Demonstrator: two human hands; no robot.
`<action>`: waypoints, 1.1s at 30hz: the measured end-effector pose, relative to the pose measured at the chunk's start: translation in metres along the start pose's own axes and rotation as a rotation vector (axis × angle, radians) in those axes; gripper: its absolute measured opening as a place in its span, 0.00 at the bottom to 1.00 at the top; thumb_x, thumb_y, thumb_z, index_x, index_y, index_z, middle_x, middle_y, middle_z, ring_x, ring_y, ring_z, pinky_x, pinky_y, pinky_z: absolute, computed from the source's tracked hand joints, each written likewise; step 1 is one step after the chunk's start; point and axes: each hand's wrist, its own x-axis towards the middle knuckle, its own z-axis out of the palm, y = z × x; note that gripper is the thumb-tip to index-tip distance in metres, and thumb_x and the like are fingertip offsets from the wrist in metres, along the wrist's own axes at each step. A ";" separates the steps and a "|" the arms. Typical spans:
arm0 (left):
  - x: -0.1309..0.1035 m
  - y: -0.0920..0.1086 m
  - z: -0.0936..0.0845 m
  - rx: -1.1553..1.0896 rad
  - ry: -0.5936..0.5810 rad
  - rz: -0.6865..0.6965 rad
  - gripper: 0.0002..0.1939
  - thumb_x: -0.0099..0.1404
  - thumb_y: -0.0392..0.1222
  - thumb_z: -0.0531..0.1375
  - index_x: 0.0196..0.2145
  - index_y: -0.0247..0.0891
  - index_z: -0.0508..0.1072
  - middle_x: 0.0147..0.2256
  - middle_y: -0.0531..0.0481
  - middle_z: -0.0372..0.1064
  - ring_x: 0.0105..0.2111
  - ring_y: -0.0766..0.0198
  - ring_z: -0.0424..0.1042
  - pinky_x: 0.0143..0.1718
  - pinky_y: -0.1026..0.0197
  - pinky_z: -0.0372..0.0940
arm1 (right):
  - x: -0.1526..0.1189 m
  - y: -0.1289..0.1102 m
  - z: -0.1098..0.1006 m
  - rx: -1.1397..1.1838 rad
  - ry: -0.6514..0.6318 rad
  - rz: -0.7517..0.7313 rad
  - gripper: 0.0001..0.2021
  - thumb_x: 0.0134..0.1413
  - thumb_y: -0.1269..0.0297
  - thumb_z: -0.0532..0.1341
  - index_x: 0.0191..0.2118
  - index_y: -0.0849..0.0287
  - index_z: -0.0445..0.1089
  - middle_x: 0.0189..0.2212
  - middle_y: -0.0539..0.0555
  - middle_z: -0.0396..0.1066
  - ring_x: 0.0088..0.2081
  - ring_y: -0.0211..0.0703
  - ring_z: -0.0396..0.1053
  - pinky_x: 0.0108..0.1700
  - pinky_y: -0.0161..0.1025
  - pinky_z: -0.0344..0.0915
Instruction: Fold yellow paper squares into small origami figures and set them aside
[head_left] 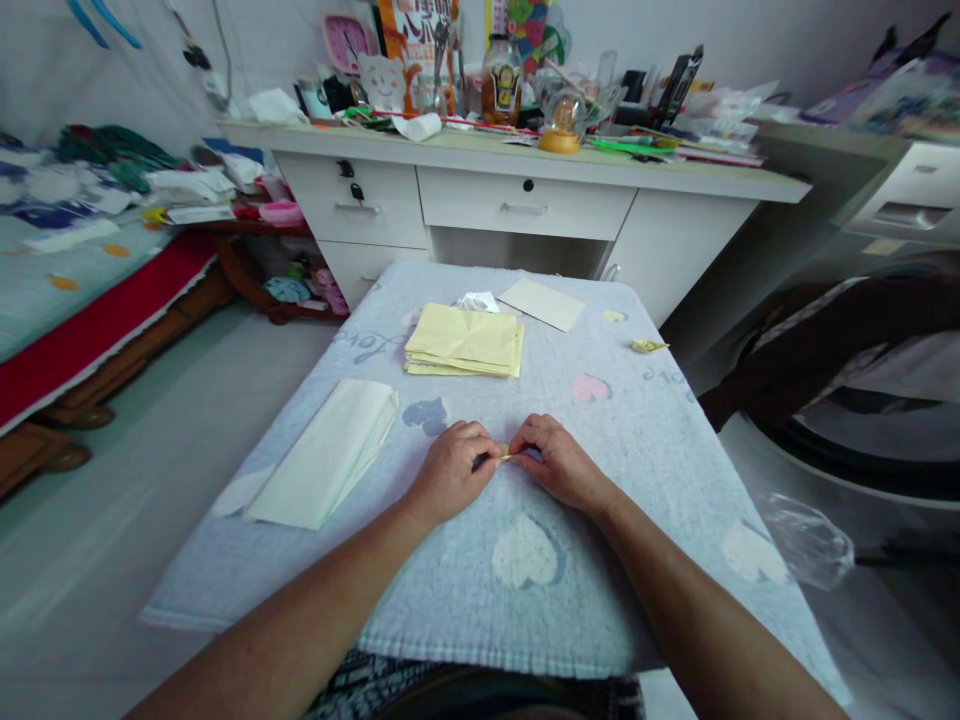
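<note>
My left hand [459,468] and my right hand [559,462] meet near the middle of the cloth-covered table. Between their fingertips they pinch a small folded piece of yellow paper [505,457], mostly hidden by the fingers. Beyond the hands lies a stack of yellow paper sheets [465,340] with crease lines on the top one. Left of my left hand rests a folded pile of pale whitish-green paper [326,455]. A small folded yellow paper piece [648,346] with a pointed end sits near the table's right edge.
Behind the stack are a crumpled white tissue [478,301] and a flat cream card [541,303]. The light blue cloth [465,610] covers the table. A white desk [525,205] crowded with items stands beyond, a bed [75,290] at left, a washing machine [892,215] at right.
</note>
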 end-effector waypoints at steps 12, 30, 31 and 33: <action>0.001 0.003 0.000 0.028 0.040 -0.073 0.05 0.59 0.36 0.60 0.26 0.38 0.70 0.29 0.50 0.67 0.34 0.61 0.66 0.38 0.59 0.59 | 0.001 -0.001 0.001 0.001 0.012 0.028 0.04 0.55 0.71 0.63 0.30 0.59 0.71 0.31 0.52 0.68 0.37 0.41 0.63 0.42 0.40 0.56; 0.003 -0.002 -0.003 0.071 -0.007 -0.081 0.08 0.63 0.40 0.58 0.26 0.39 0.71 0.30 0.51 0.65 0.35 0.60 0.65 0.38 0.59 0.57 | 0.001 -0.005 0.007 -0.141 0.012 0.138 0.04 0.55 0.69 0.62 0.30 0.59 0.69 0.31 0.52 0.65 0.37 0.42 0.60 0.41 0.40 0.53; 0.003 -0.002 -0.002 0.075 -0.007 -0.077 0.08 0.63 0.40 0.58 0.26 0.39 0.71 0.30 0.51 0.65 0.35 0.60 0.65 0.39 0.59 0.57 | 0.001 -0.005 0.007 -0.142 0.013 0.135 0.04 0.55 0.69 0.62 0.30 0.59 0.70 0.31 0.53 0.65 0.37 0.42 0.60 0.41 0.40 0.52; 0.003 -0.002 -0.002 0.086 -0.009 -0.074 0.08 0.63 0.40 0.58 0.27 0.39 0.70 0.30 0.51 0.65 0.35 0.60 0.65 0.38 0.59 0.57 | 0.001 -0.005 0.007 -0.147 0.012 0.141 0.04 0.55 0.68 0.62 0.30 0.59 0.70 0.31 0.53 0.66 0.37 0.42 0.61 0.41 0.40 0.52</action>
